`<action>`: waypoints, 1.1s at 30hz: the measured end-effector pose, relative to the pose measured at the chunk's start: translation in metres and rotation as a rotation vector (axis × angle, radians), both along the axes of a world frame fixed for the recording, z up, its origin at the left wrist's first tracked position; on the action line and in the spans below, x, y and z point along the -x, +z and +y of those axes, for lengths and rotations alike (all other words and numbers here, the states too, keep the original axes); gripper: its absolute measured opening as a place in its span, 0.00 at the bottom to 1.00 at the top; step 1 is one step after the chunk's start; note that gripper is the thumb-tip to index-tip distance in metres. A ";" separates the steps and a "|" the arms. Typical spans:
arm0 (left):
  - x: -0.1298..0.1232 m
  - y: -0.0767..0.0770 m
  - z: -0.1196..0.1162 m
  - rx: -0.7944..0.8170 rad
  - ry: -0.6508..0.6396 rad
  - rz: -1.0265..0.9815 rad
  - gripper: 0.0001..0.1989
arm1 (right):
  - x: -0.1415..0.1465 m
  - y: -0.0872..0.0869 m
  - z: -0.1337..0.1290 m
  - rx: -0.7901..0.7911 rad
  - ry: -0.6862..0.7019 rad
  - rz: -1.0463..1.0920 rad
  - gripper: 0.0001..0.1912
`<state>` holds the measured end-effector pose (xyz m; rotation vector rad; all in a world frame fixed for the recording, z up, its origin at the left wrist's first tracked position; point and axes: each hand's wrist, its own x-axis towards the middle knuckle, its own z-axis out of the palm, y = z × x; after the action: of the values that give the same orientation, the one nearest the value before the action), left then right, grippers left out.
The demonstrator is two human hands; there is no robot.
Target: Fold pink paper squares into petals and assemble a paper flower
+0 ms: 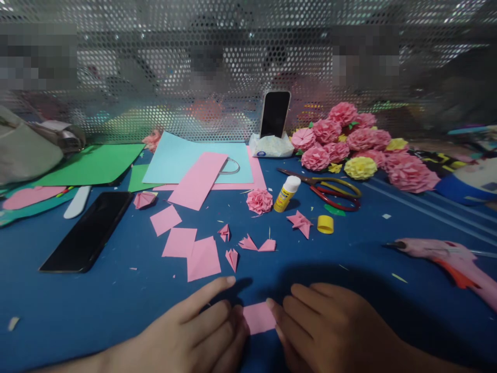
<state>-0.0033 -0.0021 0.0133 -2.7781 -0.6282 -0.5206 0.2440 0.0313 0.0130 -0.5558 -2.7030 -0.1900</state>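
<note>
A small pink paper piece (259, 317) lies between my hands near the front of the blue table. My left hand (207, 329) grips its left end, index finger stretched forward and the other fingers curled. On the right end, the thumb and fingers of my right hand (330, 324) are closed; part of the paper is hidden under both hands. Just beyond are several folded pink paper pieces (232, 259) and pink paper squares (204, 259). Farther off stand a pink paper flower (260, 201) and an uncapped-looking glue stick (286, 194), near a pink paper star (301, 224).
A black phone (87, 231) lies at left. Scissors (330, 189), a yellow cap (325, 224) and a pink glue gun (442, 256) are on the right. Paper flowers (349, 137) pile up behind. Coloured sheets (194, 155) and a propped phone (275, 114) stand before a perforated metal screen (163, 103).
</note>
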 end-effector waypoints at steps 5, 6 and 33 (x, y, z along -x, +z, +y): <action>0.002 0.000 -0.001 -0.016 0.000 -0.024 0.15 | 0.000 -0.002 -0.002 -0.025 -0.004 -0.023 0.10; 0.001 -0.001 0.000 -0.019 -0.008 -0.038 0.16 | 0.001 -0.004 -0.001 -0.011 -0.007 -0.010 0.11; -0.014 -0.002 0.015 0.539 0.186 -0.398 0.03 | -0.005 -0.012 0.020 0.522 0.119 0.279 0.09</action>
<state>0.0104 0.0131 0.0108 -3.0674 -1.2653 -1.0028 0.2485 0.0516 0.0008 -0.5130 -2.4875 0.5965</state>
